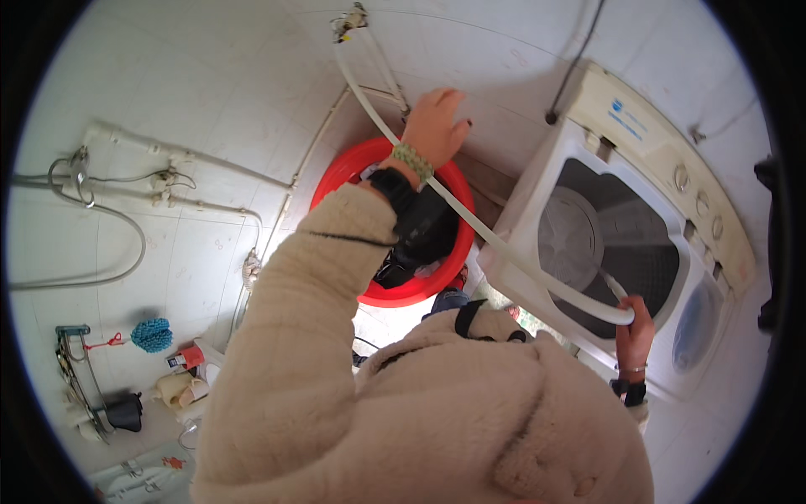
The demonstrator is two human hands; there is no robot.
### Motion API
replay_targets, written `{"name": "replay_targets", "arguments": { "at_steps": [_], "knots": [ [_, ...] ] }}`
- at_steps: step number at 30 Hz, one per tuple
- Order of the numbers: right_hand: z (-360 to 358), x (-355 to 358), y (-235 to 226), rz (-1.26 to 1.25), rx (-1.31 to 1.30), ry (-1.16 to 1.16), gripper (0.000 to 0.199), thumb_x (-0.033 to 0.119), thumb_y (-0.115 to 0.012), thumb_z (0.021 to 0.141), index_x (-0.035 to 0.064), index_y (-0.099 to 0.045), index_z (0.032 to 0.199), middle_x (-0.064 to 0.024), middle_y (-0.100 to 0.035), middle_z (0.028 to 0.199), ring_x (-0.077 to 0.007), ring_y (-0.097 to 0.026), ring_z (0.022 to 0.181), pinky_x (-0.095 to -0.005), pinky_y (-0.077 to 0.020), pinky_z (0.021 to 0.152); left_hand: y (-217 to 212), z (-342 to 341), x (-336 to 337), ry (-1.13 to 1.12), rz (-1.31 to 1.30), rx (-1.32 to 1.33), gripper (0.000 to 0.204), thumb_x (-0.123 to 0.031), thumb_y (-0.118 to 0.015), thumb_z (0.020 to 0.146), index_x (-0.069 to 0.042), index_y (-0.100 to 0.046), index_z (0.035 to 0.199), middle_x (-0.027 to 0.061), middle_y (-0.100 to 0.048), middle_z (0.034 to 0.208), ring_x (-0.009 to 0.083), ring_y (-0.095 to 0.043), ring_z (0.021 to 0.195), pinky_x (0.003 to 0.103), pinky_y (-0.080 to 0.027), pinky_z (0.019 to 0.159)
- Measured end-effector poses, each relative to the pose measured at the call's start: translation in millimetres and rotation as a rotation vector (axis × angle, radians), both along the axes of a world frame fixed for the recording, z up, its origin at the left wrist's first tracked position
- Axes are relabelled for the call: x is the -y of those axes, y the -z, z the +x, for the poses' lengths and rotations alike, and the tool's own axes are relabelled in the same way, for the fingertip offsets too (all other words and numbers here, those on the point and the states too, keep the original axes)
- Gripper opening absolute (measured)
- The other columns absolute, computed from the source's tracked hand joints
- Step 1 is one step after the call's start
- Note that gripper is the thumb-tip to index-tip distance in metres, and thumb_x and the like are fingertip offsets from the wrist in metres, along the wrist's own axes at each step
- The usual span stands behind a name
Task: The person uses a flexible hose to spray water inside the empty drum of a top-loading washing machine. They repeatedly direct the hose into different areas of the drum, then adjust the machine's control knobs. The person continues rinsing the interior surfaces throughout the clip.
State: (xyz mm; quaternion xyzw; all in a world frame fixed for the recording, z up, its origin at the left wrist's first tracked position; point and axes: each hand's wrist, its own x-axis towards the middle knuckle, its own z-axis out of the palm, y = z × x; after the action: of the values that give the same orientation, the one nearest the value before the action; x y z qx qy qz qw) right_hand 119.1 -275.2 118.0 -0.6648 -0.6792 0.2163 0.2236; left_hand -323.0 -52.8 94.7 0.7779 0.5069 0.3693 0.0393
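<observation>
A long white hose (pixel 504 245) runs from the wall tap (pixel 350 23) down past my left wrist to the open washing machine (pixel 520 206). My right hand (pixel 635 332) is closed around its free end at the near rim of the machine's tub (pixel 575 235). A pale streak, seemingly water, slants from that end into the grey tub. My left hand (pixel 432 126) is raised with nothing in it, thumb and fingers apart, above the far rim of a red basin (pixel 463 202). Dark cloth (pixel 432 231) lies in the basin, partly covered by my left wrist and sleeve.
The machine's cream control panel (pixel 663 160) with several knobs backs onto the tiled wall. A bluish round lid (pixel 698 328) is beside the tub. Pipes (pixel 210 164) and a shower hose (pixel 138 244) line the left wall. Below them hang a blue scrubber (pixel 152 335) and a rack (pixel 75 370).
</observation>
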Motion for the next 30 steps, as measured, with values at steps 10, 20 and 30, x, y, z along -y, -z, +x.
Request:
{"name": "replay_targets", "arguments": {
  "at_steps": [10,20,30],
  "knots": [
    [-20,18,-8,-0.088,0.103,0.229,0.011,0.005,-0.063,0.088,0.0051,-0.06,0.099,-0.0175,-0.063,0.083,-0.0368,-0.061,0.072,-0.0401,-0.0483,0.065,-7,-169,-182,-0.702,-0.162,-0.772,0.064,-0.035,-0.06,0.092,-0.012,-0.042,0.149,0.0057,-0.035,0.158,0.0359,-0.032,0.145,0.058,-0.034,0.111],
    [-64,6,-52,0.035,0.199,0.193,0.02,0.007,-0.066,0.08,0.0079,-0.061,0.1,-0.014,-0.067,0.087,-0.0389,-0.066,0.081,-0.0458,-0.0526,0.067,-17,86,8,1.0,-0.53,0.262,0.044,-0.014,-0.071,0.087,-0.002,-0.058,0.128,0.02,-0.062,0.124,0.0365,-0.063,0.11,0.041,-0.051,0.094],
    [-62,-39,-38,-0.004,0.185,-0.143,0.024,0.021,-0.067,0.087,0.0094,-0.057,0.105,-0.0122,-0.066,0.082,-0.0363,-0.065,0.078,-0.0463,-0.051,0.066,-47,154,95,0.985,-0.919,0.218,0.037,-0.02,-0.06,0.096,-0.004,-0.056,0.129,0.0204,-0.066,0.089,0.0407,-0.064,0.082,0.043,-0.05,0.07]
  ]
}}
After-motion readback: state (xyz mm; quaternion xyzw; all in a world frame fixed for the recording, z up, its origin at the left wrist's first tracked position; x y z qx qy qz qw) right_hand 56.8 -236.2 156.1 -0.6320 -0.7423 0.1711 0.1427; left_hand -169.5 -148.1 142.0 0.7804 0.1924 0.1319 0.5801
